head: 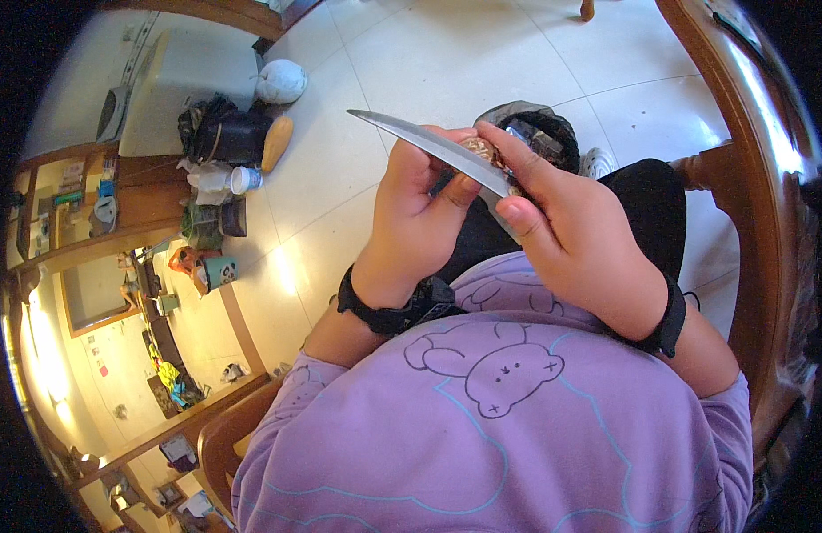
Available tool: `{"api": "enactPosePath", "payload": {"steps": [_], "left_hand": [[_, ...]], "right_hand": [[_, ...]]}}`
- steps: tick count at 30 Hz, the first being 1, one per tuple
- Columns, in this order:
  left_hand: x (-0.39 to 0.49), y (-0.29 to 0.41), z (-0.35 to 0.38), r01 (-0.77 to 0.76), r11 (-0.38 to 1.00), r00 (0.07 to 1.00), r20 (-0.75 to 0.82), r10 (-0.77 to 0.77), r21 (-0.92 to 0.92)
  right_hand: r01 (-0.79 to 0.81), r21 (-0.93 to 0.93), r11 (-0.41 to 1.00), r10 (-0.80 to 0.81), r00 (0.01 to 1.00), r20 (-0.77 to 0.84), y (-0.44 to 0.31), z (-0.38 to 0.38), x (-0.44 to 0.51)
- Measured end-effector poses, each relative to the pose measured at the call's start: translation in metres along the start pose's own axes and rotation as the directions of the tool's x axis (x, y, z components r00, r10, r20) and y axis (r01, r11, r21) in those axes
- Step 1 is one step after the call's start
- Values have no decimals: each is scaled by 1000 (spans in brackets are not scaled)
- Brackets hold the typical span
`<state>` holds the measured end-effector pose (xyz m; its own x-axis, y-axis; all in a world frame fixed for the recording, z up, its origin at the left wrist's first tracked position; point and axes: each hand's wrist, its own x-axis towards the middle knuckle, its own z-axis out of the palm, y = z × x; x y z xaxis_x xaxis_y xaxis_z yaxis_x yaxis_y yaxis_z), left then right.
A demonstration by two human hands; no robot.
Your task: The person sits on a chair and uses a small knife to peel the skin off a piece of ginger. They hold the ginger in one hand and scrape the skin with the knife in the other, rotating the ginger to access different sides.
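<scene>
My left hand (414, 220) holds a small, round, brown root vegetable (479, 149) with pale streaks on its rough skin. The left thumb lies under the knife blade. My right hand (577, 233) grips a kitchen knife (431, 143) whose handle is mostly hidden in the fingers. Its pointed steel blade slants up to the left, across the front of the vegetable and over the left hand. Whether the edge touches the skin is hard to see. Both hands are above my lap, and beyond them an open black plastic bag (564, 136) with dark contents stands on the floor.
A wooden table edge (767, 200) runs along the right. A white clog (596, 163) is beside the bag. On the tiled floor at left are a pale round gourd (282, 81), a tan squash (276, 143), a white tub (245, 180) and a teal panda bin (221, 272).
</scene>
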<state>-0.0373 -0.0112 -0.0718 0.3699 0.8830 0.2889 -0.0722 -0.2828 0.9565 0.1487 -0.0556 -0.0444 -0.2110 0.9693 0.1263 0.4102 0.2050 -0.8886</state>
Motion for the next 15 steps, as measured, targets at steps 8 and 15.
{"api": "enactPosePath", "payload": {"steps": [8,15], "left_hand": [[-3,-10,-4,-158,902,984,-14,178,402],[5,-2,-13,-236,873,972,117,205,428]], "right_hand": [[4,45,999,-5,1000,16,2,4,4],[-31,105,994,18,993,116,1,-4,5]]}}
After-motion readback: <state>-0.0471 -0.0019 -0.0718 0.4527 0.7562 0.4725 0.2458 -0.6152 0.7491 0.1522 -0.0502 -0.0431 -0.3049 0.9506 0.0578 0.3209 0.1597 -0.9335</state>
